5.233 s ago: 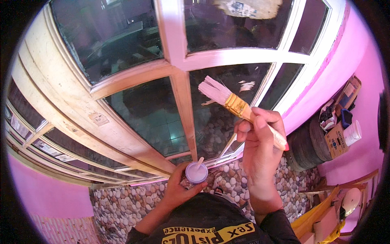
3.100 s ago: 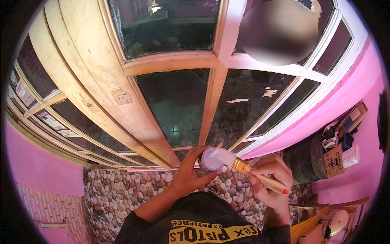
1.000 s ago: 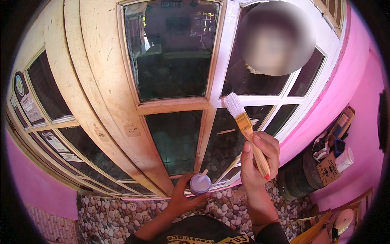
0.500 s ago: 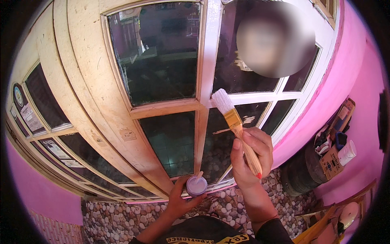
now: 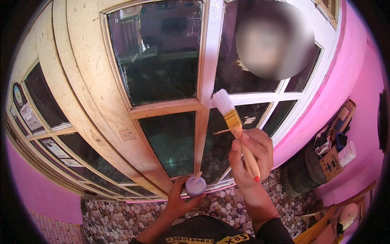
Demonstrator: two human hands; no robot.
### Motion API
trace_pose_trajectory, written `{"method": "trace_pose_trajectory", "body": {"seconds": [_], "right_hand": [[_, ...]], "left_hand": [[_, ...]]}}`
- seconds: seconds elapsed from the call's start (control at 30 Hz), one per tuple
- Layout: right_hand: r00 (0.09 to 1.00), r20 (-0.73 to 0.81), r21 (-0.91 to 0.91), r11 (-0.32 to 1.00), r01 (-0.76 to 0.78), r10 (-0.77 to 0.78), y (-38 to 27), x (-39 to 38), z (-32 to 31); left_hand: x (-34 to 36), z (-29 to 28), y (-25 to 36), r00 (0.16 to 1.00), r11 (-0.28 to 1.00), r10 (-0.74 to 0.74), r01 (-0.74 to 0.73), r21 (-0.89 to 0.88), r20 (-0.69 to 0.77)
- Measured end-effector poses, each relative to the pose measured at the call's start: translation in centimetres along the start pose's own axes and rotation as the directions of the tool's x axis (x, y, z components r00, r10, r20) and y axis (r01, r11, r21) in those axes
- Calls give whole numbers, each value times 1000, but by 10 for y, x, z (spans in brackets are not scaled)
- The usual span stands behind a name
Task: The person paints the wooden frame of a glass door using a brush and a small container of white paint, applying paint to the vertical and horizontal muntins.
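Note:
My right hand (image 5: pixel 255 156) is closed round the wooden handle of a paintbrush (image 5: pixel 237 132). Its bristles are coated white and lie at or very near the crossing of the wooden window frame (image 5: pixel 203 106); whether they touch it I cannot tell. Low in front of me, my left hand (image 5: pixel 180 199) grips a small round paint cup (image 5: pixel 196 187) with pale, whitish paint inside and a stick (image 5: pixel 198 176) standing in it. Fresh white covers the frame's upper and right bars, while the left and lower bars look cream and worn.
Dark glass panes (image 5: pixel 166 142) fill the frame. Pink wall (image 5: pixel 357 97) rises at right, with a dark barrel (image 5: pixel 298 173) bearing a cardboard box (image 5: pixel 332 163) and a white cup (image 5: pixel 347 152). Wooden furniture (image 5: pixel 325 221) stands lower right. The floor (image 5: pixel 122 215) has a pebble pattern.
The brush and my right hand have shifted very slightly, its handle end moving a little left. My left hand and the paint cup stay nearly in place.

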State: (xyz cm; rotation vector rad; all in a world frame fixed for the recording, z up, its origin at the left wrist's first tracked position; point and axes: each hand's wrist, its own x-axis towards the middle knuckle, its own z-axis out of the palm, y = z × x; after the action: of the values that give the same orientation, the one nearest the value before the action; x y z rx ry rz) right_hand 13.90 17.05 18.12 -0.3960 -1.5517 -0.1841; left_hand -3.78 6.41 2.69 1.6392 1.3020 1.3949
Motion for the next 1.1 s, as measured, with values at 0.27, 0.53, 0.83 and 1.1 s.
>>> {"method": "trace_pose_trajectory", "body": {"seconds": [0.27,0.53,0.83,1.1], "right_hand": [[999,29,-22,999,37,-36,1,1,6],[997,49,-27,998,58,-57,-1,9,1],[996,74,-102,994,47,-39,-7,8,-6],[998,65,-140,990,25,-16,-4,7,-7]], "left_hand": [[2,-1,-3,999,999,36,-36,28,7],[0,-2,-4,1000,1000,29,-29,8,-9],[0,-1,-2,1000,1000,7,-7,-24,14],[0,0,-6,1000,999,-19,20,-27,24]]}}
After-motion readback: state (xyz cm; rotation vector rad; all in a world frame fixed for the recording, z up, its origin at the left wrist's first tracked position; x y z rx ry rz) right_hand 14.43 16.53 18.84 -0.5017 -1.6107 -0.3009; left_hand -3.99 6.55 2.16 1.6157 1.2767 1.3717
